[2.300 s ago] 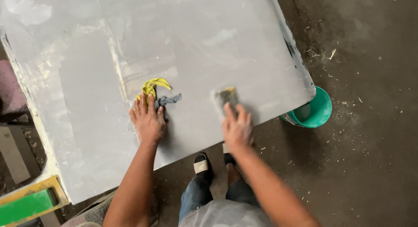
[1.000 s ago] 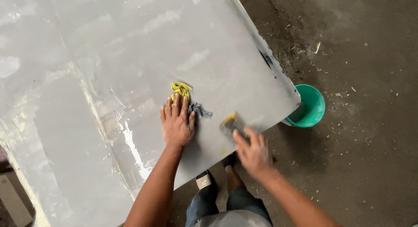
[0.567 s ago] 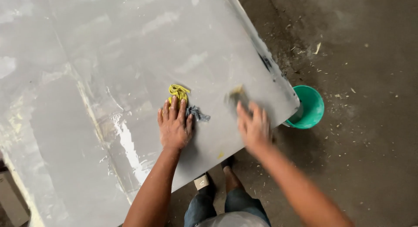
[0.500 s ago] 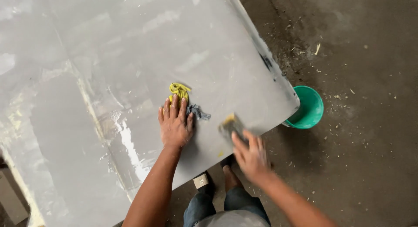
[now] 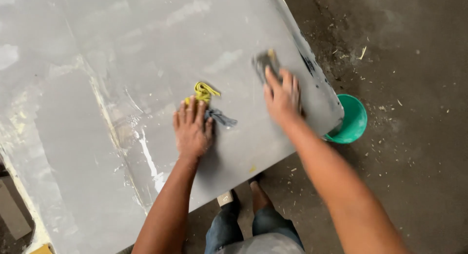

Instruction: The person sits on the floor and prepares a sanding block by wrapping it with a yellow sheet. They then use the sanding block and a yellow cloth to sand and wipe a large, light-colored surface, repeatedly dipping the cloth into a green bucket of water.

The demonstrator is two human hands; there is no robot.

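Your left hand [image 5: 191,128] lies flat, open, on the yellow-grey rag [image 5: 208,100] mid-panel. Your right hand [image 5: 282,95] grips a blurred sanding block [image 5: 264,63] on the grey panel [image 5: 146,49], near its edge above the green bucket [image 5: 352,122].

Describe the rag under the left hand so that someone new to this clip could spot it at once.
Start at the big grey board that fills most of the view. Near its lower right part, the left hand lies flat, pressing on a small crumpled rag. The rag is yellow with a grey-blue tail, the only bright thing on the board; the right hand covers a dark flat pad instead.
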